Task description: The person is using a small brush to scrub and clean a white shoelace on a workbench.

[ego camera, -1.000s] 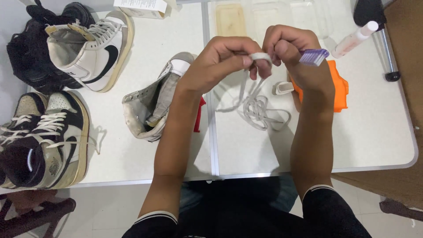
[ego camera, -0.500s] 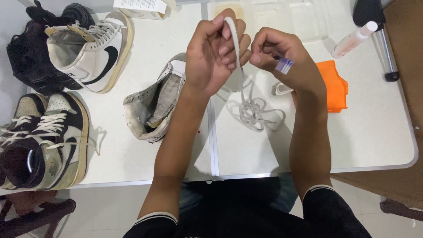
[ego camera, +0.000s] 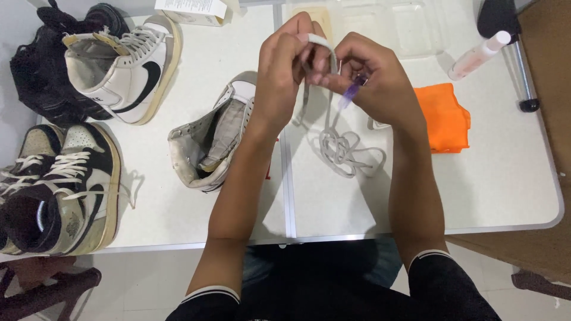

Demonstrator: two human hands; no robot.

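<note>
My left hand (ego camera: 285,71) and right hand (ego camera: 372,77) pinch the grey shoelace (ego camera: 342,145) taut above the worktop (ego camera: 505,178); the right grip also holds a small purple tool (ego camera: 352,90).

1. Your left hand (ego camera: 285,71) and right hand (ego camera: 372,77) meet above the white table (ego camera: 505,178), both pinching a grey shoelace (ego camera: 348,148); its loose end lies coiled on the table below.
2. Your right hand also grips a small purple tool (ego camera: 352,90).
3. A laceless grey sneaker (ego camera: 211,142) lies on its side just left of your left forearm.
4. An orange cloth (ego camera: 443,116) lies right of your right hand, a pink-capped bottle (ego camera: 479,54) beyond it.
5. Further sneakers (ego camera: 122,65) stand at the table's left edge.
</note>
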